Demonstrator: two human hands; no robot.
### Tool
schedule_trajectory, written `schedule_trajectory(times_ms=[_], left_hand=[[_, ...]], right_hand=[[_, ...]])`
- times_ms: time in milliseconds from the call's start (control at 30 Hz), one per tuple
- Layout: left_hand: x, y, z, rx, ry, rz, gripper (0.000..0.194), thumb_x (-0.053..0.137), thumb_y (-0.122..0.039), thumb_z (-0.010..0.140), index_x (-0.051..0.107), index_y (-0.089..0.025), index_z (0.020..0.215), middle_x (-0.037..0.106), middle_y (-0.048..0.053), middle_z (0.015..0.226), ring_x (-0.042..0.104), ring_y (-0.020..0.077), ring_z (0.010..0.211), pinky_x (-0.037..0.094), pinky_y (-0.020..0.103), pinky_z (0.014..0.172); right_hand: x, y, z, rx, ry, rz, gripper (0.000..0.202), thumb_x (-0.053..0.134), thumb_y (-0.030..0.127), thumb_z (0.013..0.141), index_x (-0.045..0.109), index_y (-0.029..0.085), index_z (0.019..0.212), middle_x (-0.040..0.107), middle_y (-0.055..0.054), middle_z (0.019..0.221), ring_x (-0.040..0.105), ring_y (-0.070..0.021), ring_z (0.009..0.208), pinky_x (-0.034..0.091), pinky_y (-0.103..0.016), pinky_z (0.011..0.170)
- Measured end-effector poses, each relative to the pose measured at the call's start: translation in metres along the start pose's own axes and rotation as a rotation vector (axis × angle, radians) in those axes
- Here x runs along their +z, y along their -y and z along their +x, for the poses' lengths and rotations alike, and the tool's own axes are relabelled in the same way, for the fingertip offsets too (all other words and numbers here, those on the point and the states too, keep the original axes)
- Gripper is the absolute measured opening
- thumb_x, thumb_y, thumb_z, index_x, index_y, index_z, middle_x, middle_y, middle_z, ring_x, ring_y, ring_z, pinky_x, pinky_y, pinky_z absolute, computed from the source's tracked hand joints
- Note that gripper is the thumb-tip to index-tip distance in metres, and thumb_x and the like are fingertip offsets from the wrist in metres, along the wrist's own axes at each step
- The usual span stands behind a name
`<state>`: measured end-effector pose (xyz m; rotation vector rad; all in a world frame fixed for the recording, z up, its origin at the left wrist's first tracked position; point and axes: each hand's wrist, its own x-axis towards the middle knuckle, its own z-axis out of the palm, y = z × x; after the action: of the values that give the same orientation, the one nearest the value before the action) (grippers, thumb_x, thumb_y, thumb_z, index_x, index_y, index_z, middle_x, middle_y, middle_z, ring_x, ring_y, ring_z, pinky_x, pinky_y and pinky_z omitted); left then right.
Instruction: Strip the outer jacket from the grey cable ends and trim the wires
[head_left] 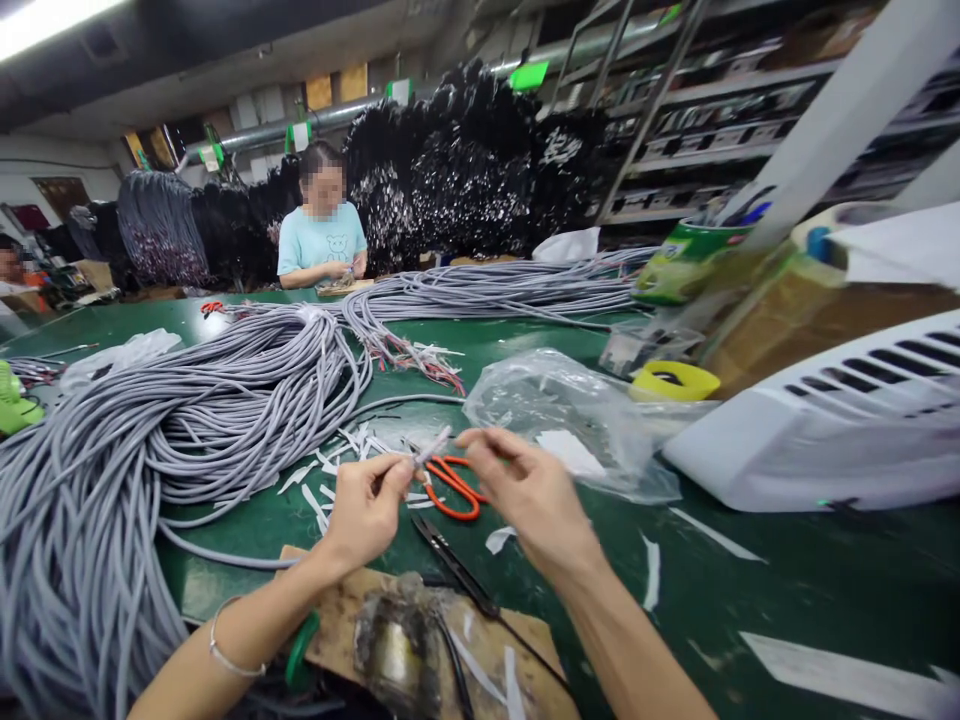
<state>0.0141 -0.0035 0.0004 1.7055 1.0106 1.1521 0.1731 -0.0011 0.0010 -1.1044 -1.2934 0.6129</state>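
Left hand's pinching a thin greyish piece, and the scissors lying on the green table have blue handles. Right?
Not quite: the handles are orange, as the head view shows. The left hand does pinch a thin greyish piece, and the scissors lie on the green table.

Green table (697, 610) here, and it's busy! A big heap of grey cables (247, 400) sprawls over the left side, with a second bundle (495, 290) stretched out behind. In the middle, orange-handled scissors (460, 515) lie beside white scraps (317, 508), a crumpled clear bag (525, 390) to their right. Nearest us, a stained brown board (337, 625); far right, a white vented casing (817, 440).
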Motion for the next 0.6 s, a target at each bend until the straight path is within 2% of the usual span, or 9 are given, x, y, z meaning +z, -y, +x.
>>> schedule_trajectory(times_ms=[33,100,267,367,500,600], left_hand=[[0.0,0.0,0.001,-0.017,0.019,-0.036,0.04,0.043,-0.045,0.081,0.05,-0.014,0.058,0.031,-0.005,0.049,0.026,0.0059,0.043,0.018,0.021,0.041],[0.001,0.0,0.003,-0.07,0.093,-0.146,0.044,0.046,-0.052,0.078,0.043,-0.015,0.054,0.031,-0.006,0.048,0.023,0.0044,0.04,0.015,0.02,0.038],[-0.001,-0.005,0.004,-0.366,0.367,-0.643,0.043,0.06,-0.055,0.065,0.043,-0.016,0.064,0.023,-0.011,0.045,0.009,0.0013,0.036,0.007,0.016,0.032],[-0.005,-0.006,0.004,-0.46,0.478,-0.815,0.042,0.065,-0.05,0.063,0.042,-0.015,0.065,0.02,-0.012,0.044,0.006,0.0008,0.036,0.004,0.014,0.031],[-0.006,-0.004,0.004,-0.457,0.493,-0.858,0.039,0.066,-0.047,0.065,0.045,-0.014,0.066,0.02,-0.012,0.044,0.007,0.0005,0.036,0.004,0.013,0.031],[-0.004,-0.004,0.002,-0.422,0.472,-0.809,0.038,0.065,-0.046,0.067,0.048,-0.012,0.068,0.022,-0.012,0.043,0.009,0.0004,0.035,0.005,0.012,0.03]], right_hand=[[0.008,0.002,-0.004,0.026,0.077,0.049,0.027,0.062,0.043,0.067,0.055,0.017,0.063,0.04,0.005,0.048,0.034,-0.0081,0.04,0.027,-0.022,0.039],[0.021,0.003,-0.013,0.055,0.137,0.119,0.026,0.064,0.04,0.065,0.057,0.016,0.063,0.043,0.004,0.05,0.037,-0.0085,0.044,0.03,-0.022,0.042],[0.03,-0.002,-0.022,0.057,0.021,0.213,0.026,0.064,0.038,0.067,0.055,0.016,0.056,0.042,0.004,0.048,0.032,-0.0072,0.044,0.028,-0.021,0.043],[0.031,-0.001,-0.023,0.14,0.048,0.348,0.028,0.067,0.041,0.063,0.055,0.016,0.06,0.043,0.004,0.049,0.032,-0.0062,0.042,0.026,-0.02,0.04],[0.034,0.006,-0.021,0.374,0.191,0.541,0.035,0.069,0.047,0.057,0.052,0.016,0.061,0.043,0.007,0.044,0.022,-0.0023,0.035,0.016,-0.018,0.034],[0.035,0.006,-0.017,0.476,0.205,0.565,0.038,0.071,0.046,0.053,0.049,0.016,0.055,0.038,0.008,0.039,0.018,-0.0008,0.032,0.012,-0.017,0.033]])
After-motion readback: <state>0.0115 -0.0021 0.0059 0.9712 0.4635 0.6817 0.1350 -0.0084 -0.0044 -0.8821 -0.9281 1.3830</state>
